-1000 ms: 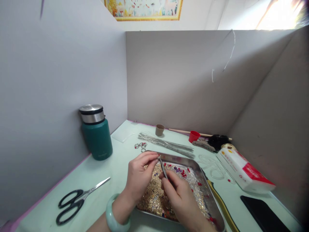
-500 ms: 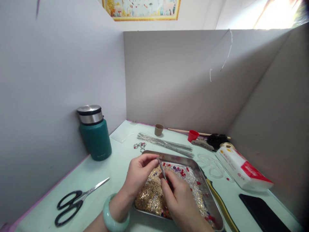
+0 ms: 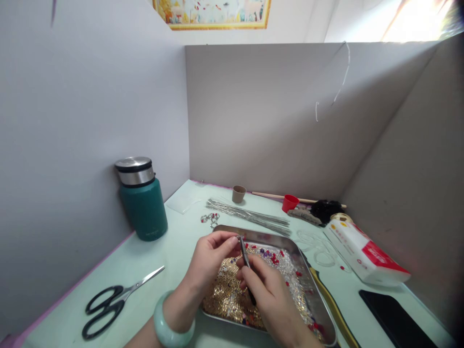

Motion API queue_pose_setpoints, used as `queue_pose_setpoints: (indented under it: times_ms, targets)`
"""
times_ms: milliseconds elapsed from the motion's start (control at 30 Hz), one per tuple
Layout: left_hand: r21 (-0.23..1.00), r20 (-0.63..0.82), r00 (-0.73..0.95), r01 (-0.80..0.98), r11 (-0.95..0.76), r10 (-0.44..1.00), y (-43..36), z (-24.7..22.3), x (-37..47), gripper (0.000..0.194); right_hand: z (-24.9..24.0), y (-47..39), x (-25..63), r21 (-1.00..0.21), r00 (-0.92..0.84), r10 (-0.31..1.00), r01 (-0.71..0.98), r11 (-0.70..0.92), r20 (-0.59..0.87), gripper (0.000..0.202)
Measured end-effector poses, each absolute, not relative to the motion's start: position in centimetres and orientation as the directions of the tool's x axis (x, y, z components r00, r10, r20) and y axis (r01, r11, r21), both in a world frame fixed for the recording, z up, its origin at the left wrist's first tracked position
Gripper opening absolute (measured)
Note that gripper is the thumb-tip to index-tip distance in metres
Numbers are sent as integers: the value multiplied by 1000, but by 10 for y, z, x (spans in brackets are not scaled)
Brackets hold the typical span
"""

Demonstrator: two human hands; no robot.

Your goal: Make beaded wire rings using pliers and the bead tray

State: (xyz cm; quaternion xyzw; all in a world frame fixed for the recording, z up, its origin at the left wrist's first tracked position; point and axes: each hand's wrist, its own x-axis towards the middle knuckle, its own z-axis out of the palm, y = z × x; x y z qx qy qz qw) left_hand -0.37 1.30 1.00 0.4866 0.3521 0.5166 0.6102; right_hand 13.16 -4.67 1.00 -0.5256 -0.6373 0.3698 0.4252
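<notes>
Right hand and left hand sit close, lower centre of the frame, above a rectangular silver metal tray of gold, clear and red beads. The right clasps a slim dark-metal tool; the left pinches a tiny piece, too small to identify, at its tip. Fine gripping seems underway; next calls for steadiness.

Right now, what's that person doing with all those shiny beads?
The person's left hand pinches a tiny piece, too small to make out. The right hand holds a slim, dark metal tool, its tip close to that piece. Both hands are over a rectangular silver metal tray of gold, clear, red and purple beads. Black-handled metal scissors lie on the pale green tabletop.
</notes>
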Motion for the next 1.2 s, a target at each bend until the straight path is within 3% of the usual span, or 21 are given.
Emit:
queue_pose_setpoints:
  times_ms: [267,433,700,867,1200]
  targets:
    - [987,162,97,-26,-160,982,10,14,-2,20,4,-45,134,-868,-78,982,460,186,170,20]
    - [978,203,84,40,-207,976,11,13,-1,17,5,-43,135,-816,-85,968,525,244,235,15]
    - [917,364,61,151,-369,929,14,5,-3,13,6,-41,137,-808,-125,973,544,229,192,17]
    - [894,407,65,178,-412,911,14,5,-3,12,3,-41,135,-749,-121,963,609,263,240,17]
    - [929,339,67,130,-345,938,12,3,-1,13,-1,-43,132,-661,-105,952,698,276,287,18]
